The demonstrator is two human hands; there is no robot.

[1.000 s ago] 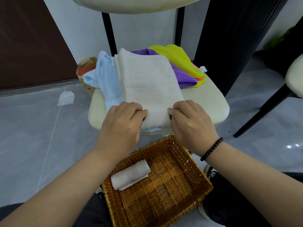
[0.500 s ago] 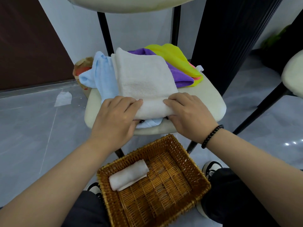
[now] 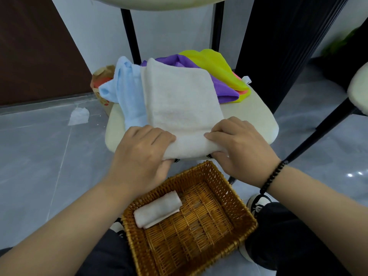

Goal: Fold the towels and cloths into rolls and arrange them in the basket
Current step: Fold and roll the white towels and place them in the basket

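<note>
The basket (image 3: 247,226) stands on the floor below the stool (image 3: 256,118) and holds one rolled white cloth (image 3: 157,209), lying near its left wall. On the stool, the left hand (image 3: 139,154) and right hand (image 3: 241,146) each curl around one end of the half-rolled white towel (image 3: 179,100). Blue (image 3: 127,88), purple (image 3: 225,90) and yellow (image 3: 215,64) cloths lie beside and behind it.

White terry towel (image 3: 179,100) mid-frame, near edge rolled; rolled white cloth (image 3: 158,209) in brown wicker basket (image 3: 229,182), lower centre.
</note>
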